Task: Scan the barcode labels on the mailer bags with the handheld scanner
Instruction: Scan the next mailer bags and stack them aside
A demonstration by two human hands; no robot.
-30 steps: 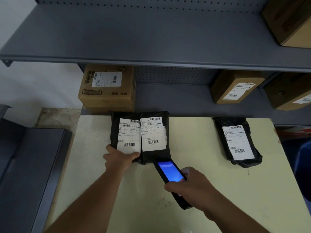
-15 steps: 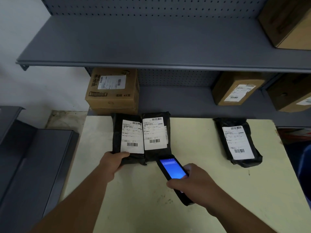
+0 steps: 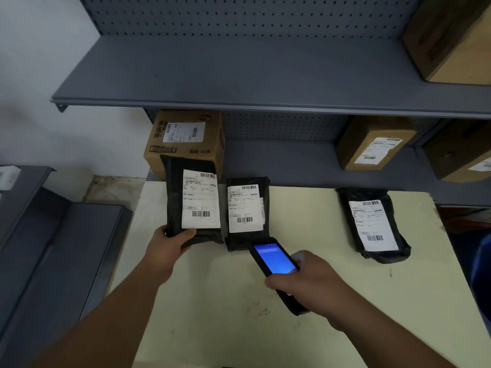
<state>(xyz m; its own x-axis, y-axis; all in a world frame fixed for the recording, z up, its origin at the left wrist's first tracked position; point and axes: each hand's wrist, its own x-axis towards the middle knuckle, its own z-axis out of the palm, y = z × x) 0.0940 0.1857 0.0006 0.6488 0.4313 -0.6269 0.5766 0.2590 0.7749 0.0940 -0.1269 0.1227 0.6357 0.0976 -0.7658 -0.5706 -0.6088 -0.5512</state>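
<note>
Handheld scanner (image 3: 276, 264): gripped in right hand (image 3: 310, 281), fingers closed round its lower body, blue screen lit, head touching or just short of the near end of the middle mailer bag (image 3: 247, 213).

Middle mailer bag lies flat near the bench's far edge, label and barcode up.

Left mailer bag (image 3: 192, 200): pinched at its near-left corner by left hand (image 3: 170, 244), thumb on top; far end is tipped up in front of the cardboard box (image 3: 186, 139) behind the bench's far-left corner.

Third mailer bag (image 3: 372, 224): flat, well apart, near the far-right corner.

Bench (image 3: 233, 314): near half bare apart from the two forearms; open strip between middle and right bags.

Grey shelf (image 3: 265, 104) overhangs the far edge.
</note>
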